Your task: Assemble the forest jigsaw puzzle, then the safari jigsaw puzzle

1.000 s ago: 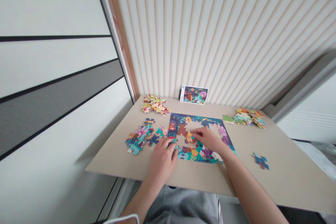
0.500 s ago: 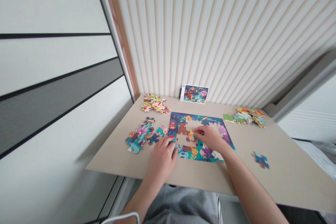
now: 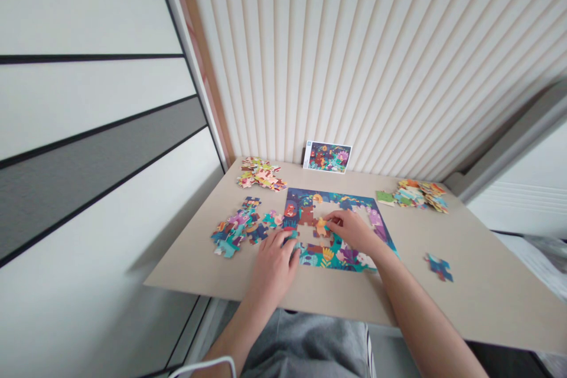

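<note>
A partly assembled jigsaw puzzle (image 3: 326,257) lies on the table, its border joined and gaps showing inside. My right hand (image 3: 352,230) reaches over it, thumb and fingertips pinched at the edge of a yellow-orange puzzle piece (image 3: 321,227) that sits inside the frame by a brown piece. Whether that piece interlocks with its neighbours I cannot tell. My left hand (image 3: 275,257) rests palm down at the left edge, fingers apart and fingertips on the puzzle. Just left of it, loose puzzle pieces (image 3: 237,227) in purple, teal and dark blue lie in a spread pile.
A picture card (image 3: 328,157) of the puzzle leans upright against the pleated wall. Other piece piles sit at the back left (image 3: 261,174) and back right (image 3: 420,195). One blue piece (image 3: 439,267) lies alone on the right. A white cable (image 3: 208,363) crosses near my left forearm.
Almost nothing differs. My right hand and the yellow-orange piece have shifted very slightly; my left hand stays at the puzzle's left edge.
</note>
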A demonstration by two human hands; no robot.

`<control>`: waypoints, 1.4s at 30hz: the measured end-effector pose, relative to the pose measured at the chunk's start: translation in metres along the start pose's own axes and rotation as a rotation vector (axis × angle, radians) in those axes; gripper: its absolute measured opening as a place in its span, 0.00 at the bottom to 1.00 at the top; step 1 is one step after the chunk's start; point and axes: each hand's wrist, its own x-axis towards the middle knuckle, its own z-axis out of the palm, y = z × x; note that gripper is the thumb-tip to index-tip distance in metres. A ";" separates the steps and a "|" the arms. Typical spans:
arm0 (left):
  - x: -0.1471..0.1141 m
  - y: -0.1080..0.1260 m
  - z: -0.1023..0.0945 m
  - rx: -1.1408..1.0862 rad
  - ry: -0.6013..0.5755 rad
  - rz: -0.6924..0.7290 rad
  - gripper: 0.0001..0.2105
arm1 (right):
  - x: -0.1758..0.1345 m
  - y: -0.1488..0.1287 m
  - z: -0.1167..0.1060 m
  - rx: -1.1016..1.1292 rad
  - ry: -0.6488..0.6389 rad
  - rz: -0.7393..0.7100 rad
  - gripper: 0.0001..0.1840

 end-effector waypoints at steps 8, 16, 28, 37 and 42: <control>-0.001 -0.001 0.001 -0.001 -0.001 0.001 0.09 | 0.009 0.017 0.000 -0.020 0.141 0.023 0.13; -0.001 -0.001 0.000 0.000 -0.019 -0.003 0.08 | 0.012 0.013 0.008 0.002 0.097 0.043 0.13; -0.001 0.000 0.000 0.003 -0.024 -0.005 0.09 | 0.013 0.007 0.016 -0.222 0.172 -0.025 0.12; -0.001 0.000 -0.001 0.005 -0.015 -0.003 0.09 | 0.007 -0.005 0.019 -0.399 0.161 0.019 0.13; -0.001 0.000 -0.002 0.008 -0.030 -0.003 0.09 | 0.005 -0.009 0.019 -0.467 0.136 0.037 0.14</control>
